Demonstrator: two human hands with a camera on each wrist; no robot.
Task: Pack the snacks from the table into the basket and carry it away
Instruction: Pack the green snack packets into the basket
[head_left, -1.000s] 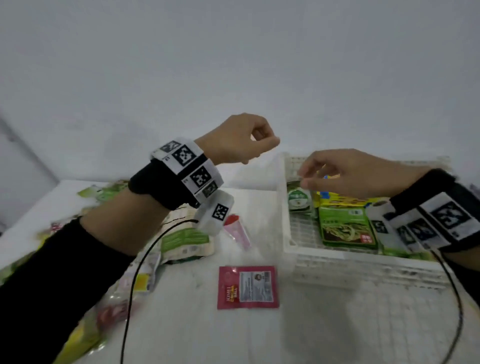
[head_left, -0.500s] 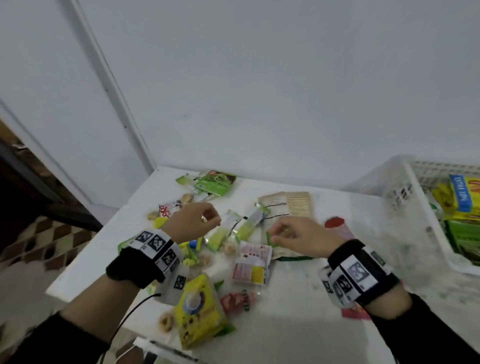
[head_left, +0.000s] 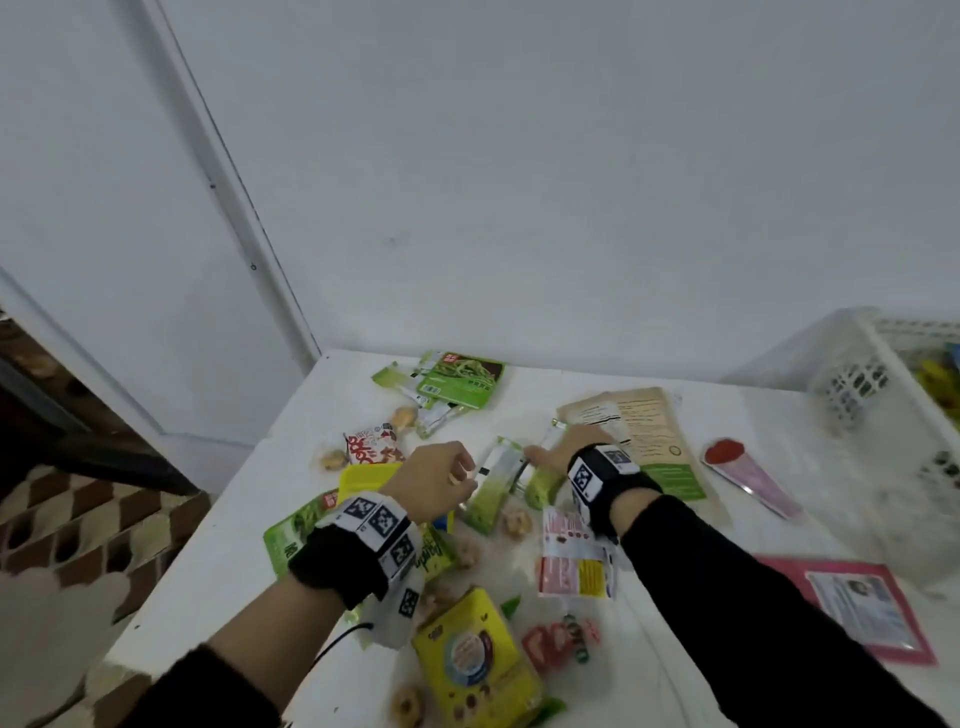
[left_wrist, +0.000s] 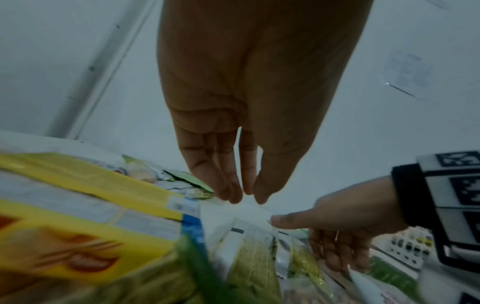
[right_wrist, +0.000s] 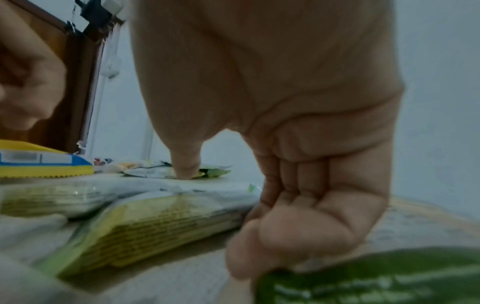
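Note:
Loose snacks lie scattered over the white table (head_left: 753, 431). Two green-and-white wafer packets (head_left: 491, 493) (head_left: 543, 486) lie side by side in the middle of the pile. My right hand (head_left: 545, 457) (right_wrist: 218, 199) is down on them, thumb on the far side and fingers curled against the near edge of the nearer packet (right_wrist: 155, 222). Just to their left my left hand (head_left: 441, 478) (left_wrist: 246, 197) hovers with fingers straight and thumb close to them, holding nothing. The white basket (head_left: 872, 395) stands at the far right, partly out of frame, with snacks inside.
A yellow box (head_left: 478, 660) and red candies lie near me. A pink sachet (head_left: 857, 608) and a red-topped cone packet (head_left: 748, 478) lie toward the basket, with a brown-green pouch (head_left: 649, 441) behind my right hand. The table's left edge drops to a tiled floor (head_left: 104, 519).
My hands left the basket and moved left to the snack pile, and my view swung with them. The right hand has come down onto the wafer packets; the left has drawn in beside them.

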